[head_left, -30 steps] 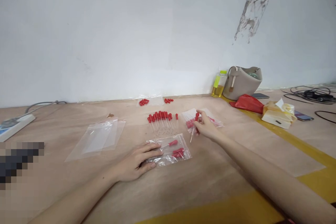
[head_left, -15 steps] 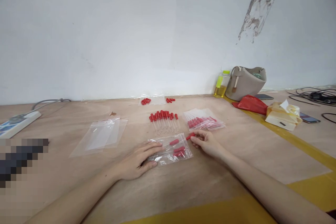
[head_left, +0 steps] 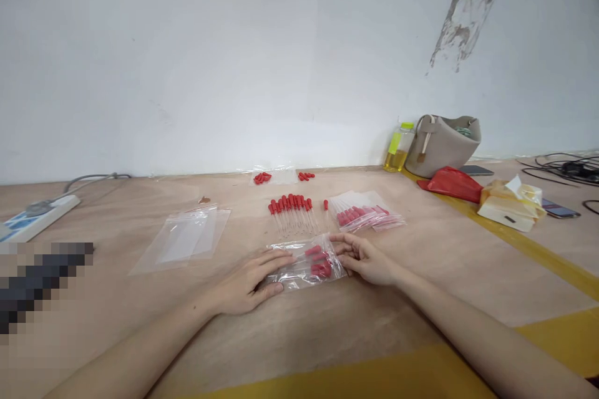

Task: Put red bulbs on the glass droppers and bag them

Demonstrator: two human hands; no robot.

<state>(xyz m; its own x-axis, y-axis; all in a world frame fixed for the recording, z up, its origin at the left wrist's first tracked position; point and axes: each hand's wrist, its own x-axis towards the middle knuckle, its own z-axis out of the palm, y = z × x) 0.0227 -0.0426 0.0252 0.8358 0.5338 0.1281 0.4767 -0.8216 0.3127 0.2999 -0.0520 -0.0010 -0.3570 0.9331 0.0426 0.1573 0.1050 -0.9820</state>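
Note:
A clear zip bag (head_left: 299, 277) with several red-bulbed droppers (head_left: 321, 269) inside lies in front of me. My left hand (head_left: 248, 280) rests flat across the bag's left end, fingers stretched out and thumb apart. At the right end, the curled fingers of my right hand (head_left: 362, 260) are on the bag's edge, partly hiding it. Just behind the bag, a row of glass droppers with red bulbs (head_left: 291, 202) is laid out, and one single dropper (head_left: 326, 206) lies a little apart to its right. Filled bags (head_left: 362, 215) of droppers overlap farther right.
Flat clear bags (head_left: 187, 240) lie on the left, near a power strip (head_left: 40, 218). Loose red bulbs (head_left: 262, 178) sit by the wall. At right are a bottle (head_left: 397, 149), a grey bag (head_left: 442, 146), a red packet (head_left: 452, 184), a tissue pack (head_left: 511, 204) and a phone (head_left: 560, 209).
The dropper that was between my right fingers is now in the bag with the others. My right hand has come onto the bag's edge. One dropper now lies farther from the row.

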